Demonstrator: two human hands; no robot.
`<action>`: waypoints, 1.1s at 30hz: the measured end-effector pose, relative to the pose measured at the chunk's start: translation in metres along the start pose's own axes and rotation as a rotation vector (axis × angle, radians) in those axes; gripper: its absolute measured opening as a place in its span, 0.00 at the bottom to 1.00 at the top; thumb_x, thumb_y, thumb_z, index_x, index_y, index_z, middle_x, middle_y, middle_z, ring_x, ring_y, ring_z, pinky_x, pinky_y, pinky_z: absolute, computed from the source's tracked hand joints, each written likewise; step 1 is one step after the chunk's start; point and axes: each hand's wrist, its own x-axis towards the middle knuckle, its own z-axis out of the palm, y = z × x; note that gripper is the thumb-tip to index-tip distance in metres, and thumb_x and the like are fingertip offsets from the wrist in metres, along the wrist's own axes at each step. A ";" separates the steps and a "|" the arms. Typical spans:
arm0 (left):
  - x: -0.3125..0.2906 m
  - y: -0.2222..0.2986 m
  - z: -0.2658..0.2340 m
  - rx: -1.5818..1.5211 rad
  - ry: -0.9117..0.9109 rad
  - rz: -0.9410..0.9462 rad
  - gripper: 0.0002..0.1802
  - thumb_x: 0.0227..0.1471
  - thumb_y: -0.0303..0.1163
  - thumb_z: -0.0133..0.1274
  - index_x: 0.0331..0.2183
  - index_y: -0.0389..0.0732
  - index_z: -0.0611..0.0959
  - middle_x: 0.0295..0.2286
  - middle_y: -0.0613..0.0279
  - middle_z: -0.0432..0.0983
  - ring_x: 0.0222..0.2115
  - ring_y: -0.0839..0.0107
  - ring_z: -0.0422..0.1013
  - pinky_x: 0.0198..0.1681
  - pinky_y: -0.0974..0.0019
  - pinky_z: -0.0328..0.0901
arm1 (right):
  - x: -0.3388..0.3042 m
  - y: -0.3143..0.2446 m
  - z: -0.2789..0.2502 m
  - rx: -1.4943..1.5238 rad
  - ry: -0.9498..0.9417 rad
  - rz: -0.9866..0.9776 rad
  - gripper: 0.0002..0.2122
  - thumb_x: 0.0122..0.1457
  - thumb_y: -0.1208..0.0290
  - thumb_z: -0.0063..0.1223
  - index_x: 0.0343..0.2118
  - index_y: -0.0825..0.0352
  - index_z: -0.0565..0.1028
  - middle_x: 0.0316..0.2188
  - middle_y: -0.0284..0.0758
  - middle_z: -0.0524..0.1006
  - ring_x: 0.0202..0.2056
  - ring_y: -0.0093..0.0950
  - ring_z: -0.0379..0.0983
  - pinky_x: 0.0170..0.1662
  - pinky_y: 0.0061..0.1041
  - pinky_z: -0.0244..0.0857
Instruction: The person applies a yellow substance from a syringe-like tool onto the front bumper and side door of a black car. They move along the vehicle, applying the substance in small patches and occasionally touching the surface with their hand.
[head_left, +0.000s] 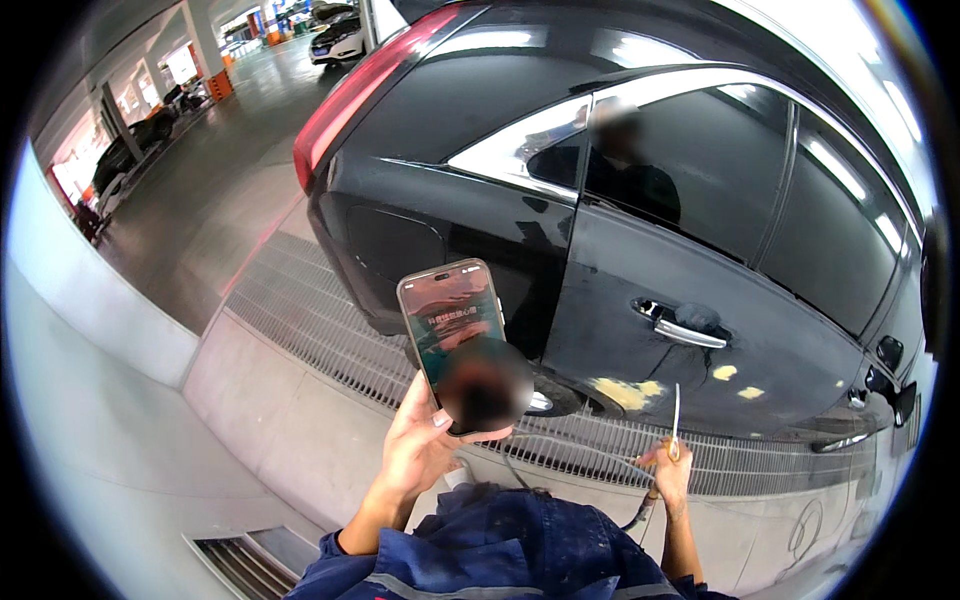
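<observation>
My left hand holds up a smartphone with its lit screen facing me. The lower part of that screen is blurred. My right hand is closed round a thin, pale, blade-like tool, which points up; its exact kind does not show. Beyond both hands stands a dark car, its rear door dull grey with yellowish filler patches low down. The chrome door handle has dark smudges around it.
A floor grating runs along the car's side. Below my right hand a hose hangs, and a coiled line lies at the right. A white wall stands on the left. Further off, a white car is parked.
</observation>
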 end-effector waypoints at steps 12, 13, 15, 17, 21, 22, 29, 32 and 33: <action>0.003 0.000 0.004 -0.046 -0.056 -0.068 0.38 0.66 0.33 0.49 0.71 0.40 0.54 0.64 0.44 0.64 0.61 0.43 0.69 0.57 0.31 0.72 | 0.024 -0.062 0.024 -0.262 -0.120 0.120 0.09 0.61 0.75 0.48 0.37 0.76 0.77 0.20 0.42 0.82 0.23 0.31 0.83 0.29 0.31 0.77; 0.003 0.001 0.003 -0.061 -0.058 -0.068 0.39 0.65 0.32 0.50 0.71 0.40 0.54 0.64 0.44 0.64 0.61 0.44 0.69 0.57 0.32 0.73 | 0.024 -0.064 0.023 -0.258 -0.123 0.122 0.09 0.61 0.76 0.48 0.37 0.76 0.77 0.20 0.42 0.82 0.23 0.31 0.83 0.29 0.32 0.77; 0.003 0.001 0.004 -0.093 -0.059 -0.068 0.40 0.64 0.30 0.52 0.71 0.40 0.54 0.64 0.44 0.64 0.61 0.45 0.70 0.55 0.34 0.75 | 0.029 -0.064 0.016 -0.249 -0.086 0.107 0.10 0.60 0.76 0.48 0.37 0.77 0.77 0.20 0.42 0.82 0.23 0.31 0.83 0.29 0.31 0.77; 0.003 0.000 0.003 -0.004 -0.084 -0.061 0.40 0.64 0.27 0.52 0.71 0.40 0.54 0.64 0.45 0.64 0.61 0.46 0.70 0.55 0.36 0.76 | 0.029 -0.059 0.012 -0.273 -0.061 0.090 0.09 0.60 0.76 0.48 0.35 0.76 0.78 0.19 0.41 0.82 0.24 0.30 0.83 0.30 0.31 0.76; 0.008 -0.006 0.008 0.103 0.020 -0.034 0.35 0.65 0.31 0.54 0.68 0.39 0.60 0.56 0.39 0.74 0.53 0.36 0.76 0.43 0.44 0.83 | 0.020 -0.054 0.020 -0.311 -0.129 0.138 0.08 0.59 0.76 0.49 0.30 0.73 0.80 0.20 0.39 0.83 0.25 0.28 0.83 0.32 0.29 0.75; 0.009 -0.006 0.006 0.140 0.034 -0.053 0.34 0.68 0.35 0.52 0.68 0.39 0.60 0.56 0.39 0.74 0.53 0.37 0.76 0.42 0.45 0.84 | 0.017 -0.052 0.021 -0.310 -0.134 0.154 0.08 0.58 0.76 0.49 0.30 0.72 0.80 0.20 0.39 0.83 0.25 0.28 0.82 0.32 0.29 0.75; 0.011 -0.010 -0.002 -0.063 -0.004 -0.120 0.36 0.72 0.52 0.38 0.70 0.40 0.57 0.60 0.46 0.71 0.56 0.50 0.76 0.47 0.43 0.80 | 0.015 -0.024 0.013 -0.206 -0.114 0.211 0.07 0.58 0.78 0.47 0.31 0.73 0.77 0.20 0.39 0.82 0.24 0.29 0.82 0.29 0.29 0.75; 0.013 -0.008 0.004 -0.038 0.014 -0.129 0.35 0.72 0.50 0.41 0.70 0.41 0.57 0.61 0.46 0.70 0.57 0.49 0.74 0.49 0.39 0.79 | 0.016 -0.037 0.016 -0.229 -0.078 0.224 0.07 0.59 0.78 0.46 0.31 0.73 0.77 0.20 0.40 0.81 0.23 0.30 0.82 0.29 0.30 0.76; 0.013 -0.009 0.004 -0.043 0.020 -0.143 0.35 0.71 0.49 0.41 0.70 0.41 0.57 0.61 0.47 0.69 0.58 0.48 0.73 0.49 0.38 0.78 | 0.013 -0.047 0.025 -0.262 -0.103 0.215 0.07 0.59 0.78 0.46 0.31 0.73 0.77 0.20 0.40 0.81 0.23 0.30 0.82 0.29 0.30 0.76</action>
